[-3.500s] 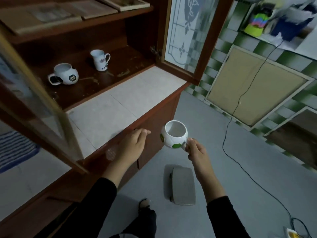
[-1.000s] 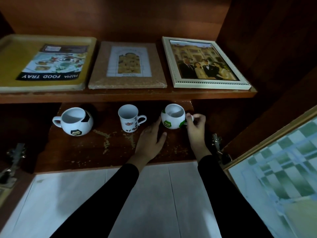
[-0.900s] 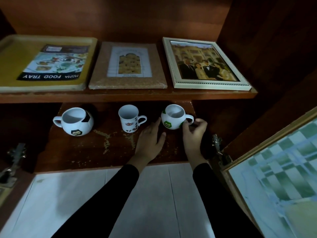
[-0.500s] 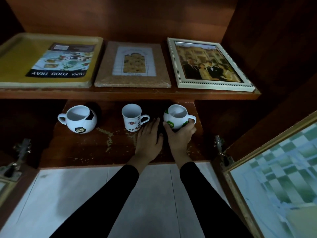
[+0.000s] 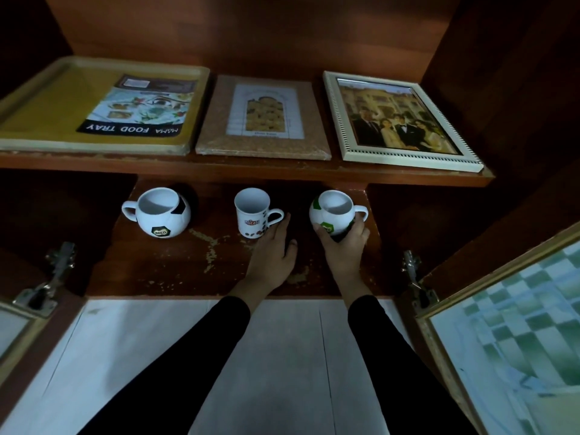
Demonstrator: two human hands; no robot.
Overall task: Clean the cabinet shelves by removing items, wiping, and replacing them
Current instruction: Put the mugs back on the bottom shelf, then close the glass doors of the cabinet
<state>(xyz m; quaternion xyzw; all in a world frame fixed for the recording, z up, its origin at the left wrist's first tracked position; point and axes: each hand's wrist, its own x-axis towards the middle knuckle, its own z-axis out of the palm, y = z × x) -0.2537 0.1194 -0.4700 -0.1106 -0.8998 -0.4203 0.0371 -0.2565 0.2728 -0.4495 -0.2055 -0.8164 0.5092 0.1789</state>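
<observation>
On lower shelf [image 5: 175,265], gripping round mug [image 5: 332,211] with curled fingers of right hand [image 5: 342,246]; resting left hand [image 5: 273,252] flat, fingers straight, beside small mug [image 5: 252,213].

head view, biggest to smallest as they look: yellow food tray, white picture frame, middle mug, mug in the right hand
1. yellow food tray
2. white picture frame
3-4. middle mug and the green-patched mug in the right hand look about alike, so no ranking between them.
</observation>
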